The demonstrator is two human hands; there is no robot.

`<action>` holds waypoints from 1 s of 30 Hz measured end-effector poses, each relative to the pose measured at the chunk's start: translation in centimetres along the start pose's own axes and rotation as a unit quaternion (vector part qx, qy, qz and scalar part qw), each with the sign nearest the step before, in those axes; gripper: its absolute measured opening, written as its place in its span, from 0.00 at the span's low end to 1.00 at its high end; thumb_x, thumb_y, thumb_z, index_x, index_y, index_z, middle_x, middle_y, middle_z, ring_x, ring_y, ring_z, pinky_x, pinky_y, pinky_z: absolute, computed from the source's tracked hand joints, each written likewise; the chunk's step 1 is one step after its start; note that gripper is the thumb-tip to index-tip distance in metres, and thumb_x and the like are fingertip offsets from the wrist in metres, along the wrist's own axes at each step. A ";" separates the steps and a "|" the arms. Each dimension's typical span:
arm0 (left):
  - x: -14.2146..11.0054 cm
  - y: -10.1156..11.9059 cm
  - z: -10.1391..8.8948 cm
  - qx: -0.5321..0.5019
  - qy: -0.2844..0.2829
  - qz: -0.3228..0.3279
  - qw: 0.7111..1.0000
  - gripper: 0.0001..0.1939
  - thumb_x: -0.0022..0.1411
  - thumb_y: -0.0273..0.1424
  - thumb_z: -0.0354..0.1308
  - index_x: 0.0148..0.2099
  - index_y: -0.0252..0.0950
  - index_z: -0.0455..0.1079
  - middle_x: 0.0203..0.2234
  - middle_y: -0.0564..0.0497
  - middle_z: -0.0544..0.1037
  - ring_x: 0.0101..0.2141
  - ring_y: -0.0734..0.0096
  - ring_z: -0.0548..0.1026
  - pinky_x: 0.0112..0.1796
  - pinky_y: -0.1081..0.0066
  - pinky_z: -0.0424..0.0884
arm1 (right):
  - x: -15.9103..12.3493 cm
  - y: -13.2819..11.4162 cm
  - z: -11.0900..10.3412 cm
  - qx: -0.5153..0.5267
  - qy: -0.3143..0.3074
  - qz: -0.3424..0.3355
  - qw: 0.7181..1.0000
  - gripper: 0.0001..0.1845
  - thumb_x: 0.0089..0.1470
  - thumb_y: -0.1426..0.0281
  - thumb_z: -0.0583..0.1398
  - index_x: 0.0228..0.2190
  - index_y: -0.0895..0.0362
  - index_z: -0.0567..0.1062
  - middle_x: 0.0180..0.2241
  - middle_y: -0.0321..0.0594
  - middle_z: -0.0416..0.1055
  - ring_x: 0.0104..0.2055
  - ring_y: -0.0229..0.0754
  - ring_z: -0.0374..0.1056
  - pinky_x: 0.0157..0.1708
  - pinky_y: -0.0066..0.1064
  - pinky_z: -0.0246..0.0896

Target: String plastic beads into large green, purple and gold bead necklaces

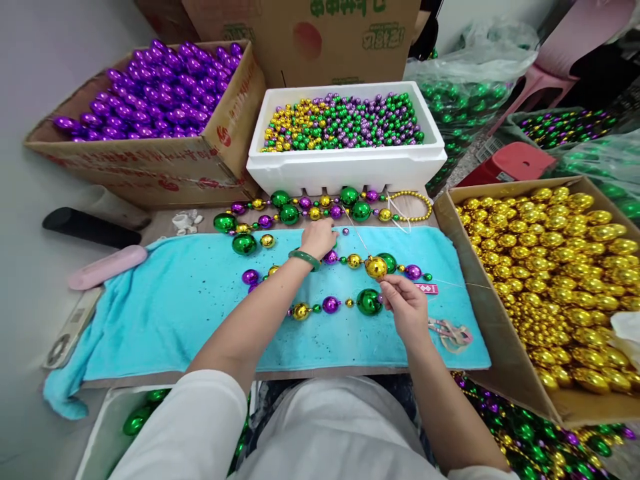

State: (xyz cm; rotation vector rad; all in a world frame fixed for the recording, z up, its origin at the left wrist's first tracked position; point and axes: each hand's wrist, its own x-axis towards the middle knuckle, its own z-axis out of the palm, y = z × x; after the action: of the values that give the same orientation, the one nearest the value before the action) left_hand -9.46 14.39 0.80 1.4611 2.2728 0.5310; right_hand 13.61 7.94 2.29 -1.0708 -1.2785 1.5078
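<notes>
My right hand (409,308) pinches a large gold bead (376,267) at its lower edge, and a thin white string (357,232) runs up from that bead. My left hand (320,236), with a green bangle (305,257) at the wrist, reaches to the middle of the turquoise towel (200,320). Its fingers are curled downward, the tips mostly hidden; a small purple bead (345,231) lies just beside them. Around both hands lie strung beads in purple, green and gold, including a big green bead (369,302). A finished-looking bead strand (305,202) stretches along the towel's far edge.
Behind stand a white foam box (345,170) of small mixed beads and a carton (220,153) of purple beads. A carton of gold beads (520,267) is at the right. Small scissors (453,333) lie near my right wrist; a pink-handled object (107,267) is at the left.
</notes>
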 end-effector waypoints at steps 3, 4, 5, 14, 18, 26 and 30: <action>0.7 0.0 0.1 -0.052 -0.008 0.005 0.999 0.09 0.55 0.23 0.60 0.39 0.31 0.77 0.45 0.35 0.78 0.52 0.46 0.72 0.54 0.54 0.64 | 0.1 0.0 -0.4 -0.002 0.005 0.009 1.000 0.13 0.46 0.60 0.65 0.30 0.57 0.75 0.15 0.30 0.61 0.17 0.32 0.55 0.16 0.25 0.50; 0.7 0.0 -0.2 -0.070 -0.007 0.006 0.997 0.09 0.55 0.23 0.59 0.39 0.32 0.77 0.45 0.36 0.78 0.51 0.49 0.72 0.54 0.56 0.65 | 0.2 0.1 -0.5 -0.001 0.009 0.009 1.000 0.13 0.46 0.60 0.65 0.30 0.57 0.75 0.15 0.30 0.61 0.17 0.32 0.55 0.16 0.25 0.50; 0.6 0.1 -0.6 -0.084 -0.005 0.007 0.996 0.09 0.57 0.24 0.58 0.41 0.32 0.77 0.44 0.37 0.79 0.50 0.52 0.74 0.52 0.58 0.66 | 0.2 0.1 -0.6 -0.001 0.013 0.009 1.000 0.13 0.45 0.60 0.65 0.30 0.57 0.76 0.15 0.30 0.61 0.17 0.32 0.55 0.16 0.25 0.50; -3.8 0.2 -5.0 -0.694 -0.111 -0.099 0.704 0.09 0.64 0.31 0.56 0.42 0.32 0.75 0.31 0.47 0.79 0.29 0.77 0.76 0.31 0.77 0.72 | 0.4 0.6 -0.1 -0.012 -0.002 0.010 1.000 0.12 0.45 0.61 0.65 0.27 0.58 0.77 0.14 0.30 0.59 0.16 0.31 0.52 0.16 0.24 0.46; -4.6 0.1 -5.5 -0.727 -0.108 -0.108 0.670 0.09 0.66 0.30 0.54 0.40 0.32 0.75 0.30 0.49 0.79 0.28 0.78 0.76 0.30 0.78 0.72 | 0.3 0.4 0.3 -0.025 -0.022 0.009 0.999 0.12 0.46 0.62 0.64 0.28 0.58 0.77 0.14 0.30 0.59 0.17 0.31 0.52 0.16 0.25 0.45; -5.3 -0.2 -5.6 -0.712 -0.089 -0.105 0.689 0.10 0.67 0.33 0.54 0.42 0.34 0.75 0.34 0.48 0.80 0.30 0.78 0.76 0.32 0.77 0.71 | 0.1 0.5 0.6 -0.036 -0.016 0.010 0.999 0.12 0.44 0.61 0.65 0.27 0.59 0.77 0.13 0.29 0.58 0.16 0.30 0.51 0.16 0.24 0.44; -5.6 0.0 -5.7 -0.736 -0.086 -0.108 0.663 0.09 0.65 0.32 0.56 0.41 0.33 0.74 0.33 0.48 0.80 0.30 0.78 0.76 0.32 0.77 0.71 | 0.0 0.6 0.4 -0.047 -0.007 0.009 0.999 0.13 0.44 0.62 0.66 0.27 0.59 0.79 0.13 0.30 0.59 0.16 0.31 0.52 0.16 0.24 0.45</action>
State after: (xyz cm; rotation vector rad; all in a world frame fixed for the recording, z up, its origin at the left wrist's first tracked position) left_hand -10.24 8.68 6.24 0.3071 1.0141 1.5194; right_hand 13.22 7.79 1.71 -1.1365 -1.3650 1.4818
